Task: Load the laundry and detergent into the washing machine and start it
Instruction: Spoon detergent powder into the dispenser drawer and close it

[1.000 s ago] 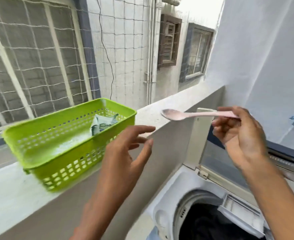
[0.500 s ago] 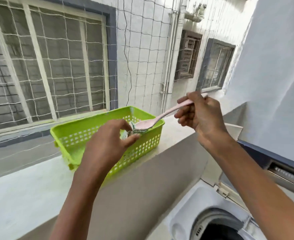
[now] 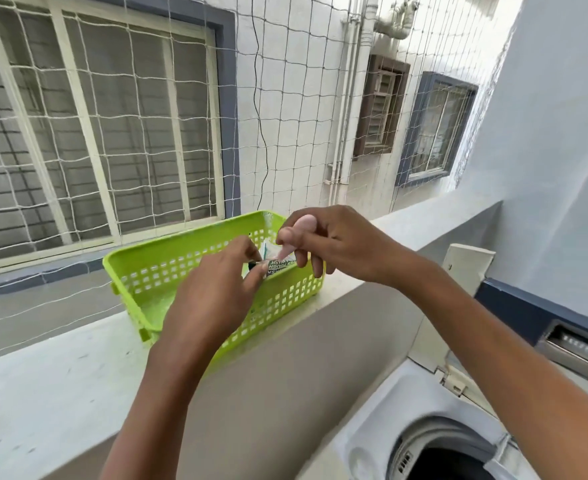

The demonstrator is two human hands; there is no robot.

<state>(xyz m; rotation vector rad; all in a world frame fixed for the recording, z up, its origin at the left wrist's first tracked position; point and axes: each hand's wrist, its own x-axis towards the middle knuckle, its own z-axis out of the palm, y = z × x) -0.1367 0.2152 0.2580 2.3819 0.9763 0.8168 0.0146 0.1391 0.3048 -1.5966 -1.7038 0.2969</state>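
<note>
We pinch the packet (image 3: 279, 266) with our left hand (image 3: 216, 299) over the basket (image 3: 168, 271) on the ledge (image 3: 60, 368), our right hand (image 3: 341, 242) gripping the spoon (image 3: 305, 222), angled down at the packet.

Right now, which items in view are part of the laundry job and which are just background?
In the job: detergent packet, pinched by left hand; pink spoon, gripped by right hand; green basket; washing machine.
Just lying about: ledge under the basket; netting; window; wall pipes.
</note>
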